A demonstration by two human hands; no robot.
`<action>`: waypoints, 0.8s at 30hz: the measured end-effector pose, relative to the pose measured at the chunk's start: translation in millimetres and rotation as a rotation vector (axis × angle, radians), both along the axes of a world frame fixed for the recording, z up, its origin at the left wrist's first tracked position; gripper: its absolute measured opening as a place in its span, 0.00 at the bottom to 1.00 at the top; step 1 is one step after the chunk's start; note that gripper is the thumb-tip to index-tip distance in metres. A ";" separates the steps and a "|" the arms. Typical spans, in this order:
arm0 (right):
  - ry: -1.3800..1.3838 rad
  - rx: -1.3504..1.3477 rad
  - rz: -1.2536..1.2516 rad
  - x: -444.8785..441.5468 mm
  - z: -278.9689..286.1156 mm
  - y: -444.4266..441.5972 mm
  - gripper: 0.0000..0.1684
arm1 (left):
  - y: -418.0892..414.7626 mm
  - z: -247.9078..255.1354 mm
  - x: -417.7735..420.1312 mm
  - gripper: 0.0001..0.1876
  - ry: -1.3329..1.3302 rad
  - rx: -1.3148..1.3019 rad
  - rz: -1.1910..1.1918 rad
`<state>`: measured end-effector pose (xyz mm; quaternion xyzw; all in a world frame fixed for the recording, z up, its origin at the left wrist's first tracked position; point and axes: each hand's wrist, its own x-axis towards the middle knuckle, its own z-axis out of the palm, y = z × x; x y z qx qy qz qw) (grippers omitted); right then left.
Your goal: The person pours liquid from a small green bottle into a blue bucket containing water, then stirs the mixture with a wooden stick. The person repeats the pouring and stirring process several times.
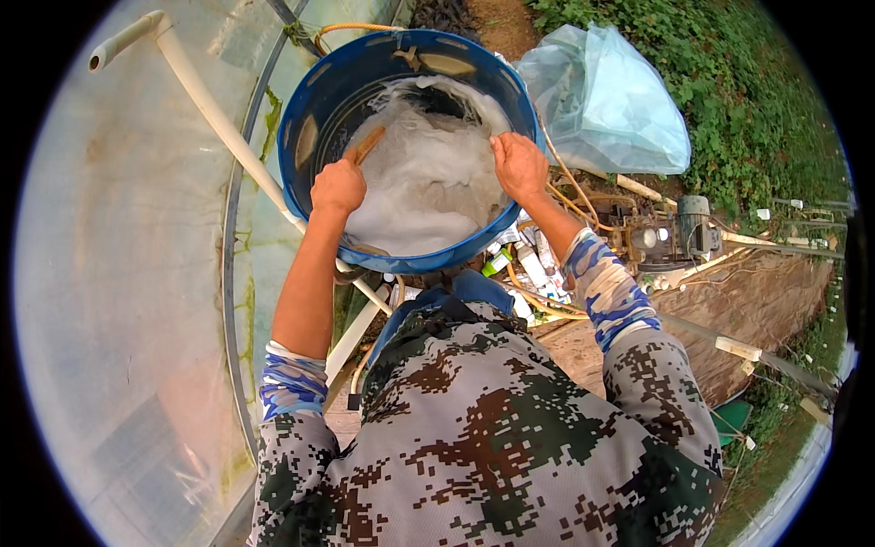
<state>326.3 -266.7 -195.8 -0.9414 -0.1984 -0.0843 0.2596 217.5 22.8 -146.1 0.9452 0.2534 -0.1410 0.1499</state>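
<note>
A large blue plastic drum (pixel 290 150) stands before me, holding cloudy liquid with white foam (pixel 437 178) on it. The surface looks swirled, with a dark hollow near the far side. My left hand (pixel 339 186) is shut around a wooden stick (pixel 370 141) at the drum's left side; its tip points up and right over the liquid. Above the drum's right side, my right hand (pixel 521 164) has its fingers closed together. I see nothing plainly held in it; its palm side is hidden.
A pale plastic pipe (pixel 212 123) runs along the film wall (pixel 130 225) at left. Plastic bottles (pixel 530 263) and a yellow hose (pixel 547 311) lie below right of the drum. A light blue plastic bag (pixel 622 102) and a motor-driven pump (pixel 694 222) sit to the right.
</note>
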 end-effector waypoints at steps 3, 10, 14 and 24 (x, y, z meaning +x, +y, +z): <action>-0.002 0.015 0.006 0.0 0.5 1.1 0.17 | -0.5 -12.6 3.9 0.23 0.084 -0.050 -0.078; -0.026 0.020 0.012 0.6 -1.2 -0.1 0.16 | 3.3 -22.1 -4.6 0.23 -0.119 -0.192 -0.241; -0.032 0.033 0.015 0.8 -2.9 -2.3 0.15 | -2.9 1.5 -1.6 0.23 -0.034 -0.019 -0.058; -0.001 0.042 0.006 1.2 -1.1 0.6 0.16 | -3.6 -19.2 5.5 0.22 0.136 -0.383 -0.339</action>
